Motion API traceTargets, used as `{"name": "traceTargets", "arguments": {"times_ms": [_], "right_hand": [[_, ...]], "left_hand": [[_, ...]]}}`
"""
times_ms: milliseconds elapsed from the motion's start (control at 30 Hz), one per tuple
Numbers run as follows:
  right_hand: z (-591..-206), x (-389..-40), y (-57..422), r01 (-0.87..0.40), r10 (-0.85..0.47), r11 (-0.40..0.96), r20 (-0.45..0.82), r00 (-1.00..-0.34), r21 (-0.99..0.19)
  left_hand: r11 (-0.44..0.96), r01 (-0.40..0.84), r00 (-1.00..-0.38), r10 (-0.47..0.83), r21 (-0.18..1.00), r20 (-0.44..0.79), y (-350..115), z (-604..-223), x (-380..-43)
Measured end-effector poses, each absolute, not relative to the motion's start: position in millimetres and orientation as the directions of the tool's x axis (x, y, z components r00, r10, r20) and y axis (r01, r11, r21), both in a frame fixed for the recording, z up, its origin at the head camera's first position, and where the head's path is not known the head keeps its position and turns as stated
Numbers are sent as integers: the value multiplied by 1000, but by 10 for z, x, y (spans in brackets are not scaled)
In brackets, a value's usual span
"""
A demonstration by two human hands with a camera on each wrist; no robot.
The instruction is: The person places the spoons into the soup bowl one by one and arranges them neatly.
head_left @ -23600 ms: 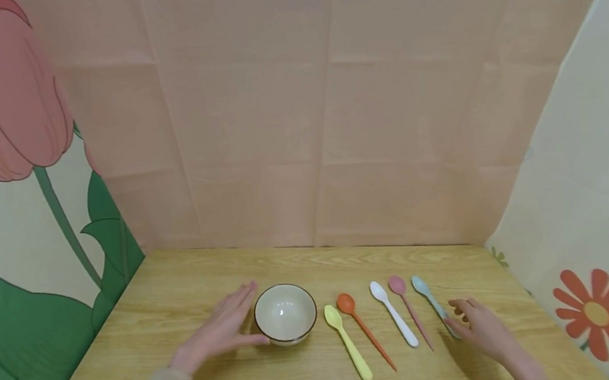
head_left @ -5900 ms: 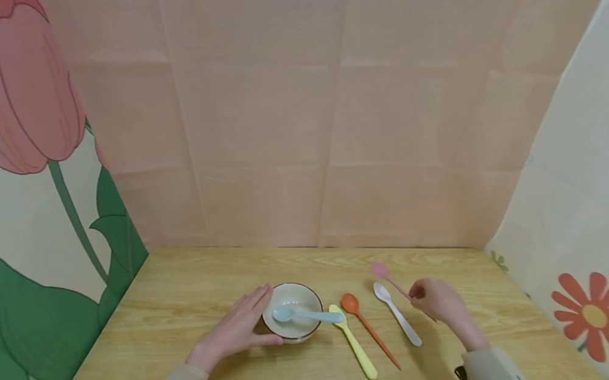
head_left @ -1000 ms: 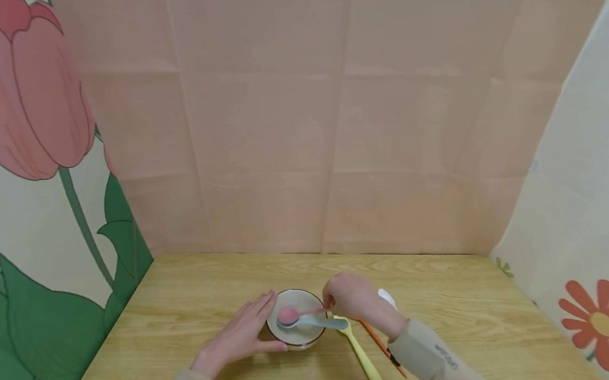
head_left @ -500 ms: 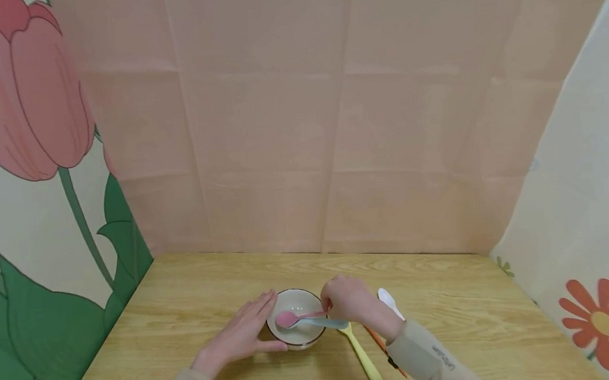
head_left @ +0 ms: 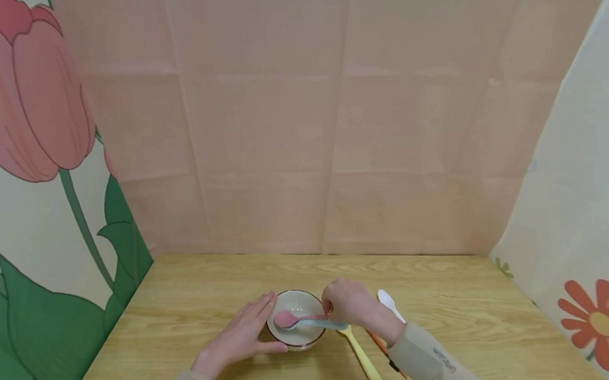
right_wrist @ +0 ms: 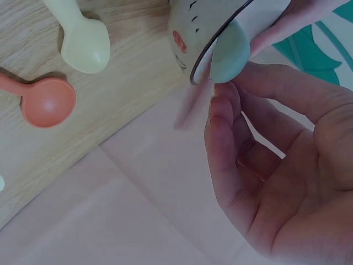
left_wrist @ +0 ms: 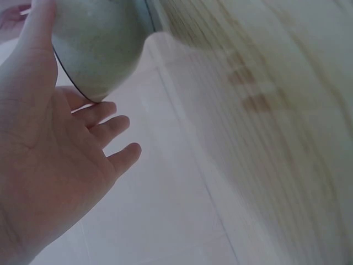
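Note:
In the head view, a pale bowl [head_left: 306,300] with a dark rim stands on the table. My left hand [head_left: 243,330] lies along its left side, thumb in front and fingers behind; the left wrist view shows the fingers fairly straight against the outside. The pink spoon [head_left: 286,319] has its scoop inside the bowl. My right hand [head_left: 348,301], curled at the right rim, holds its handle, partly hidden by the fingers. A light blue spoon [head_left: 320,323] rests in the bowl, its handle over the rim. In the right wrist view my fingertips meet beside that light blue handle.
A yellow spoon [head_left: 364,361] lies right of the bowl, then an orange spoon [head_left: 376,340] partly under the right arm and a white spoon [head_left: 386,298]. Behind the wooden table [head_left: 224,271] hangs a pink backdrop [head_left: 257,158]. Flower-printed panels flank both sides.
First the light blue spoon, then the pink spoon, left the table for the bowl. Over the last second, the pink scoop shifts slightly left while the right hand stays near the rim.

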State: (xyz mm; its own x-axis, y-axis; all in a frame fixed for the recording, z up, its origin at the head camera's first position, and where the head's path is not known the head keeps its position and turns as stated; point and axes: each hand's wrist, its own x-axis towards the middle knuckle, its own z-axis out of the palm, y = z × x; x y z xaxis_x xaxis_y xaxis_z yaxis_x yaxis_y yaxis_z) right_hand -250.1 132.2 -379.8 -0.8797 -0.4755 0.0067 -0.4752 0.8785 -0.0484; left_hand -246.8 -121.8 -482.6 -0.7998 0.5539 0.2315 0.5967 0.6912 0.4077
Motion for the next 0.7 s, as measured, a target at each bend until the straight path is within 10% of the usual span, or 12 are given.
{"name": "traceTargets", "arguments": {"times_ms": [700], "right_hand": [[-3705, -2475, 1603, -400, -401, 903, 25, -916, -157]], "left_hand": [[691, 590, -804, 550, 417, 225, -1215, -4818, -2445]]}}
